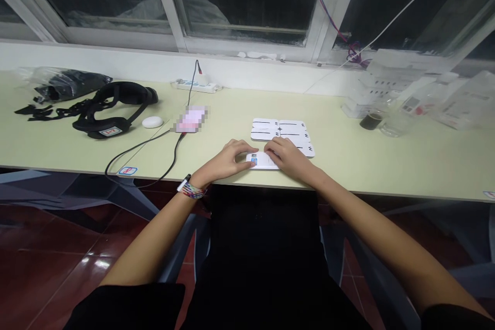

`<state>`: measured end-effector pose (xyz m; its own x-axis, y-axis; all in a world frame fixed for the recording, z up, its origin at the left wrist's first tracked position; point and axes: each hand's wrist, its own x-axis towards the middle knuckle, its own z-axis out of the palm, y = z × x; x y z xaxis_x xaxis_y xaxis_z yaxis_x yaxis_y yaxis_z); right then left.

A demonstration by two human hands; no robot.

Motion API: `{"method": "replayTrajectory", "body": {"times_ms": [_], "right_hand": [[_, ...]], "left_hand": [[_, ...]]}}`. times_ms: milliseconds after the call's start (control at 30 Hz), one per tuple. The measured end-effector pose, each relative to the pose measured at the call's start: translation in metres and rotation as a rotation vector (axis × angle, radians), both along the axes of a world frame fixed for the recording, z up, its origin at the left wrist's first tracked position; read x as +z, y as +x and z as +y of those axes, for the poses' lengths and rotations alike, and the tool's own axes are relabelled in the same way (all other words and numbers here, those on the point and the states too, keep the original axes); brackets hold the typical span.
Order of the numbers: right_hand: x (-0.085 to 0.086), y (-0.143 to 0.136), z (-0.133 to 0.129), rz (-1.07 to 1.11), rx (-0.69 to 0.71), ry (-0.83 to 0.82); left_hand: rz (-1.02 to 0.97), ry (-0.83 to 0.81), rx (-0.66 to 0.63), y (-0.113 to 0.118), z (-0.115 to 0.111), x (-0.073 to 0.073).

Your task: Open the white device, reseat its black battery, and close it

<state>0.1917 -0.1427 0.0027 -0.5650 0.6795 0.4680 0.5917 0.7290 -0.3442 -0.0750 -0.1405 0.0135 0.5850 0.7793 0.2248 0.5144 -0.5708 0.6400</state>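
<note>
At the near edge of the pale table (386,165), the left hand (227,162) holds the left end of a flat white box (264,162) in a narrow grip, thumb on the near side and forefinger on the far side, which likely keeps it from turning. The right hand (288,159) has its fingers folded over the other end; whether they grip or just rest, I cannot tell. The box lies level, code and blue label upward, long side along the table edge, probably for easy reach by both hands. Just beyond are white pieces (264,122) in close rows, lines and W marks facing up, seemingly ordered by their marks. Farther left, a phone (192,118) lies on its cable (176,152) side, near a round white case (152,122) and a black headset (126,94).
</note>
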Motion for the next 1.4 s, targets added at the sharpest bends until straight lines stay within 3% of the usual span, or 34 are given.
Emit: {"method": "replayTrajectory", "body": {"times_ms": [233, 333, 567, 767, 1033, 1200, 1400], "right_hand": [[-0.001, -0.003, 0.0, -0.059, -0.021, 0.048], [0.004, 0.002, 0.0, -0.091, -0.043, 0.032], [0.022, 0.031, -0.002, 0.042, 0.066, -0.167], [0.025, 0.038, -0.011, 0.097, 0.155, -0.132], [0.016, 0.035, -0.011, 0.18, 0.191, -0.056], [0.022, 0.039, -0.012, 0.033, 0.141, -0.148], [0.02, 0.037, -0.013, -0.035, 0.125, -0.21]], "left_hand": [[0.015, -0.026, -0.014, -0.003, 0.004, -0.001], [-0.067, -0.049, -0.029, -0.002, 0.003, -0.002], [-0.302, -0.068, -0.007, 0.009, -0.003, 0.002], [-0.356, -0.026, -0.008, 0.004, -0.009, 0.013], [-0.322, -0.029, -0.02, 0.0, -0.007, 0.018], [-0.141, -0.106, -0.035, -0.002, -0.008, 0.016], [0.015, -0.004, -0.002, 0.002, -0.012, 0.013]]}}
